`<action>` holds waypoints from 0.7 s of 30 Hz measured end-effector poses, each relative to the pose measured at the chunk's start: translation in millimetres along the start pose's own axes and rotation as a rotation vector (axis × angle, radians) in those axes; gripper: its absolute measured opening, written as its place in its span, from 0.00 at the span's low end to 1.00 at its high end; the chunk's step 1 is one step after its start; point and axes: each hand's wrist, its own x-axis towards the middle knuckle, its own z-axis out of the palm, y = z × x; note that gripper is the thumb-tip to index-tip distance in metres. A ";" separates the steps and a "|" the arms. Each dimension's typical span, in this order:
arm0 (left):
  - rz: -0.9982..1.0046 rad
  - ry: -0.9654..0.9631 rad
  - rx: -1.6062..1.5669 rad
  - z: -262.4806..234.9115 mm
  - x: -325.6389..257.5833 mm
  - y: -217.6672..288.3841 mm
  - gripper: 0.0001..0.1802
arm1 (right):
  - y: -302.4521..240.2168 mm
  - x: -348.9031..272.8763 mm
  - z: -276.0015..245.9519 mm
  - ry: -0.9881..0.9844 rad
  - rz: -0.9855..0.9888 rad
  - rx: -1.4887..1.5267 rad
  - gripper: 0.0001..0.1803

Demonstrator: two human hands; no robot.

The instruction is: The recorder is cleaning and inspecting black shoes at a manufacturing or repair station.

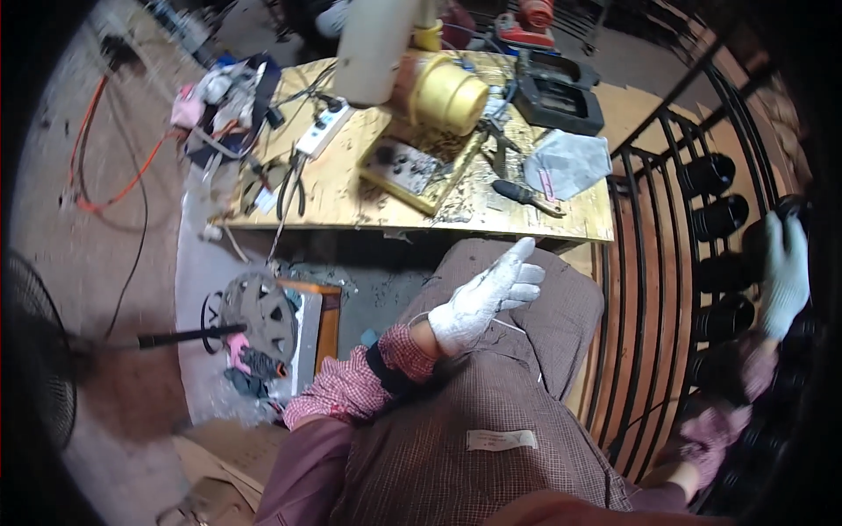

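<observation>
My left hand (487,298), in a white glove, is held above my lap with its fingers stretched out and nothing in it. Under it lies the brown checked cloth (553,280) that covers my lap. My right hand (783,272), also gloved, reaches out to a black metal rack (645,219) on the right. Its visible fingers are straight and apart, against dark, rounded shoe-like items; a firm grip on one does not show. Several such black shoe-like items (720,216) sit in a row along the rack, beside this hand.
Ahead stands a wooden workbench (333,197) with a yellow machine part (447,92), a shallow tray (421,202), pliers (291,195), a dark-handled tool (526,196), a power strip (323,130) and a black case (561,92). A fan (39,351) stands left; an orange cable (132,188) crosses the floor.
</observation>
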 end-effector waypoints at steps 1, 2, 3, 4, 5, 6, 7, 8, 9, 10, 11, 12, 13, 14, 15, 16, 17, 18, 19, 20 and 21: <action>0.012 0.044 0.005 5.9 -2.6 -1.5 0.34 | -149.0 -21.1 3.8 0.312 -0.009 -0.079 0.12; 0.039 0.177 0.041 -2.6 -22.8 -5.5 0.37 | -204.7 -41.0 25.1 0.253 -0.165 0.315 0.10; 0.033 0.189 0.061 -6.5 -28.5 -6.4 0.41 | -250.3 -70.8 14.0 0.218 -0.231 0.555 0.11; 0.002 0.229 -0.036 1.4 -31.7 0.3 0.47 | -259.2 -109.5 22.1 0.410 -0.246 0.504 0.14; -0.038 0.267 -0.129 9.1 -32.7 5.8 0.53 | -283.4 -121.0 2.1 0.143 -0.298 0.622 0.20; 0.090 0.216 -0.195 4.2 -39.0 2.4 0.62 | -293.1 -125.4 7.9 -0.048 -0.443 0.697 0.25; 0.107 0.166 -0.303 -1.2 -47.4 12.4 0.61 | -316.5 -111.7 17.6 -0.181 -0.646 0.741 0.27; 0.252 0.215 -0.375 -6.3 -57.8 14.9 0.60 | -335.2 -113.5 35.3 -0.259 -0.679 0.866 0.25; 0.392 0.255 -0.450 -16.1 -63.9 13.7 0.60 | -344.6 -113.3 57.7 -0.335 -0.721 0.958 0.24; 0.409 0.354 -0.379 -30.0 -74.6 18.3 0.58 | -352.1 -113.9 64.7 -0.466 -0.769 0.914 0.26; 0.424 0.450 -0.307 -47.5 -83.0 23.3 0.57 | -358.9 -114.8 70.7 -0.512 -0.791 0.934 0.30; 0.498 0.404 -0.272 -68.8 -90.9 24.5 0.54 | -365.6 -112.5 66.1 -0.488 -0.812 0.890 0.31; 0.501 0.413 -0.265 -80.6 -89.1 30.4 0.54 | -369.9 -108.1 65.2 -0.460 -0.833 0.840 0.32; 0.548 0.513 -0.232 -90.5 -86.6 38.2 0.52 | -371.2 -108.5 68.4 -0.425 -0.812 0.836 0.32; 0.600 0.610 -0.197 -99.9 -82.6 47.4 0.50 | -369.5 -107.7 73.5 -0.386 -0.792 0.831 0.32; 0.608 0.609 -0.190 -109.0 -78.8 56.8 0.50 | -367.3 -105.5 77.2 -0.369 -0.765 0.837 0.33; 0.611 0.590 -0.203 -117.3 -75.1 66.5 0.49 | -365.5 -104.3 77.1 -0.387 -0.719 0.838 0.33; 0.619 0.585 -0.211 -124.3 -76.7 74.7 0.48 | -364.8 -105.0 82.1 -0.378 -0.691 0.853 0.32; 0.623 0.576 -0.207 -128.7 -73.2 82.9 0.48 | -361.8 -106.6 84.3 -0.365 -0.650 0.848 0.32; 0.603 0.577 -0.182 -131.8 -70.5 91.1 0.48 | -357.8 -110.3 87.3 -0.355 -0.651 0.846 0.32; 0.582 0.580 -0.153 -133.6 -68.7 98.8 0.47 | -352.7 -116.3 91.4 -0.390 -0.570 0.833 0.31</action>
